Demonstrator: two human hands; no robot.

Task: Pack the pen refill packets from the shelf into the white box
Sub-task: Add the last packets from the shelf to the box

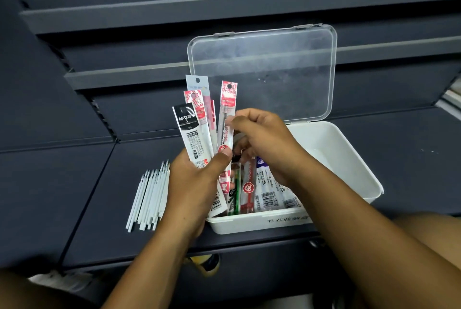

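Dark grey shelving [74, 184], slatted back panels beyond both hands. Under the right hand [264, 139]: white box [349, 171], clear lid [262, 72] hinged up behind the fingers. At the box's near-left corner, left hand [197, 184] curled round a fan of refill packets [197, 119], thumb pressed across the lower ends, tops splayed upward. Right hand just above, thumb and forefinger pinching the red packet [227, 119] at the fan's right edge, wrist arched over the box, other fingers loosely tucked. Below the right palm, more packets in the box [269, 191], lying lengthways along its left half; right half bare. Left of the left hand, loose white refills [149, 196] bundled on the shelving, apart from the box.

Likely step: drawing one packet out of the fan for dropping in.

Risks:
- Loosening the thumb clamp while tugging, spilling the rest onto the shelving or over its front edge.
- Dragging a neighbouring packet out with the red one, slick sleeves clinging together.
- Knocking the lid forward with the raised tops.

Forearms both reaching in from below, converging over the box front.
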